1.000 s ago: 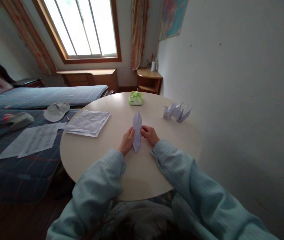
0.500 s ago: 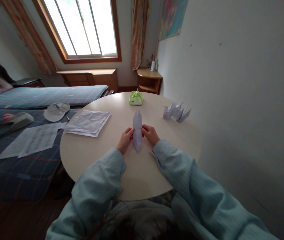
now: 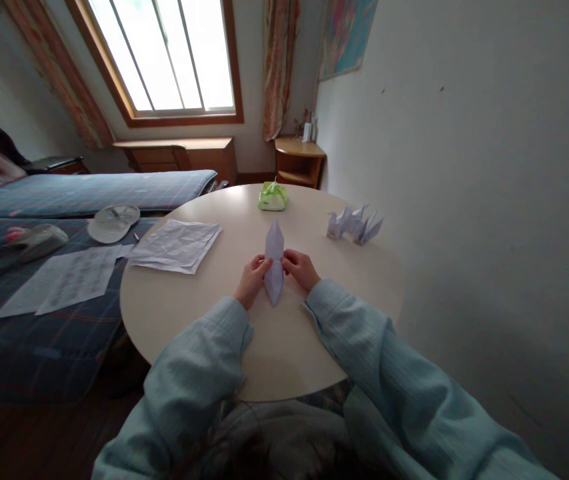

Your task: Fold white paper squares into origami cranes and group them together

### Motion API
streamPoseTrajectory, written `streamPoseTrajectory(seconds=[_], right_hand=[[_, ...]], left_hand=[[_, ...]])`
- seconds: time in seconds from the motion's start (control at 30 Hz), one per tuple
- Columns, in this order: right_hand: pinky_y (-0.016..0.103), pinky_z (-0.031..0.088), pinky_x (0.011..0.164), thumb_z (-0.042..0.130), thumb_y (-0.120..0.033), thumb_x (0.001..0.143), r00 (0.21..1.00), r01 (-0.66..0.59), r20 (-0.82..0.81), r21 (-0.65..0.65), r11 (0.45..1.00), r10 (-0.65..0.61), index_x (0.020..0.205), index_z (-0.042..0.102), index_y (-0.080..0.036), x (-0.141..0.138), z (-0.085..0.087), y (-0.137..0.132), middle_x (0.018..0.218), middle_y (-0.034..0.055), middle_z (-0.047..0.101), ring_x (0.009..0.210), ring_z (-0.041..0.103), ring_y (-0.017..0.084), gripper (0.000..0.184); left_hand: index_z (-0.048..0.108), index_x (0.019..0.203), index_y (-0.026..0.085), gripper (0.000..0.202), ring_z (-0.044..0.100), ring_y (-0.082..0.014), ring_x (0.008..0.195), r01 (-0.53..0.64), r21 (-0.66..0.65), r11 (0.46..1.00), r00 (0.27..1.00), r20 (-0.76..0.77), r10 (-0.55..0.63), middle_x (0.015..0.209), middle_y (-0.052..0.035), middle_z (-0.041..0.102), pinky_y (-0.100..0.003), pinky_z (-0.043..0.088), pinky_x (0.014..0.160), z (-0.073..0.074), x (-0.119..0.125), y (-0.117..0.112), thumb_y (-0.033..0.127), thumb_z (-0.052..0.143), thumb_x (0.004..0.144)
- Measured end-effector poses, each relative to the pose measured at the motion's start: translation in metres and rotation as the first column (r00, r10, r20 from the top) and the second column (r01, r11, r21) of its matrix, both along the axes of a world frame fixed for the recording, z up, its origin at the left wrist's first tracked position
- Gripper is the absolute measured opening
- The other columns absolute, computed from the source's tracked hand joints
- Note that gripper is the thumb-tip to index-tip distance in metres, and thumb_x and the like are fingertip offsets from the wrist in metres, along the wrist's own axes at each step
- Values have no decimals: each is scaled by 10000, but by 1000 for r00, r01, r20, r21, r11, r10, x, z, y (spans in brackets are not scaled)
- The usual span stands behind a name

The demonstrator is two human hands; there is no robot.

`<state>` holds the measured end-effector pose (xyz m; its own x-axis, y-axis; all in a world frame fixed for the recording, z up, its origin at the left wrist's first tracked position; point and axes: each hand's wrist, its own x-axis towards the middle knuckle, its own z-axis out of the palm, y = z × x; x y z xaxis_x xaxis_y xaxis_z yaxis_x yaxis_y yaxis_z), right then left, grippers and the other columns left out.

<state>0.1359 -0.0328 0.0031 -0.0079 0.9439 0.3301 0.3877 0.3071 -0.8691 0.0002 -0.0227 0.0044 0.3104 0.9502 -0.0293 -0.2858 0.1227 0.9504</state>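
1. Pale lilac-white paper, folded into a long narrow diamond with a sharp point at each end, lies near the middle of the worktop [image 3: 284, 353]; this folded paper [image 3: 274, 257] points away from the person, and a crease runs along its length.
2. The left hand [image 3: 251, 281] pinches the left edge of the diamond at its waist, fingers curled in and closed on the sheet.
3. The right hand [image 3: 300, 269] grips the opposite edge at the same height, fingertips pressed to the paper and knuckles bent.
4. The worktop is round, smooth and matt beige, with a thin plain rim.
5. A loose stack of white sheets [image 3: 177, 245], wrinkled and roughly square, rests on the left part of the worktop, well apart from the hands.
6. A soft green plastic packet [image 3: 272, 197] sits at the far edge, beyond the diamond's far tip.
7. Finished paper figures [image 3: 354, 225] with pointed wings stand in a cluster to the right, near the wall.
8. Beside the worktop, a bed [image 3: 39, 347] with a blue checked cover carries flat printed pages [image 3: 64, 280] and a pale cap [image 3: 113, 222].
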Motion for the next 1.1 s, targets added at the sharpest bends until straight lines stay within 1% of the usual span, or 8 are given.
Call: streamPoseTrajectory(seconds=[0.1,0.3,0.43,0.57,0.67,0.77,0.93,1.1], right_hand=[[200,323,481,418,-302,691,1000,6,20,4,1000,-6,553,425,-176,0,1,0,479,-54,431,475,427,73,188],[207,320,502,418,-295,689,998,37,46,30,999,-39,554,430,-173,1,1,0,502,-43,447,505,422,80,182],[210,323,505,417,-309,692,999,39,30,52,998,-41,565,436,-173,1,-1,2,511,-41,433,511,404,82,187],[211,336,514,428,-317,688,999,44,7,52,998,-44,571,435,-175,2,-3,4,524,-42,423,519,399,83,184],[212,341,519,430,-317,691,999,41,-2,48,998,-41,571,437,-175,2,-4,4,523,-43,419,519,397,82,186],[213,340,515,430,-321,692,999,32,-1,42,999,-32,576,441,-174,2,-4,4,524,-41,426,520,399,84,187],[213,335,512,425,-336,690,1000,19,-25,38,999,-18,576,438,-174,1,-3,4,532,-39,423,528,402,85,199],[211,324,504,428,-353,687,999,18,-41,39,999,-17,579,439,-173,1,-4,5,531,-42,412,525,395,83,210]], left_hand=[[561,746,146,303,515,-82,560,-12,-30,999,1000,7,12,635,24,594,-198,376,531,-1,-1,0,352,682,560],[580,689,129,284,518,-77,557,22,-76,997,998,60,-18,592,18,590,-200,381,561,0,-3,1,348,696,550],[571,652,125,276,524,-76,561,50,-96,994,993,110,-39,579,14,590,-201,390,578,0,-3,3,336,710,541],[582,673,126,272,525,-78,557,82,-125,989,988,142,-64,595,6,601,-205,399,582,1,-3,3,322,714,539],[597,707,122,249,531,-83,574,103,-127,987,986,142,-85,621,-5,610,-206,398,579,3,-3,2,306,694,569],[600,709,121,230,536,-89,590,96,-130,987,989,126,-80,635,-11,613,-210,396,582,4,-3,1,298,680,586],[593,662,124,217,540,-84,603,86,-134,987,991,115,-71,629,-4,608,-201,398,592,4,-5,2,285,696,559],[573,675,131,242,524,-62,576,86,-108,990,992,104,-75,615,16,589,-173,373,546,2,-5,2,293,701,549]])
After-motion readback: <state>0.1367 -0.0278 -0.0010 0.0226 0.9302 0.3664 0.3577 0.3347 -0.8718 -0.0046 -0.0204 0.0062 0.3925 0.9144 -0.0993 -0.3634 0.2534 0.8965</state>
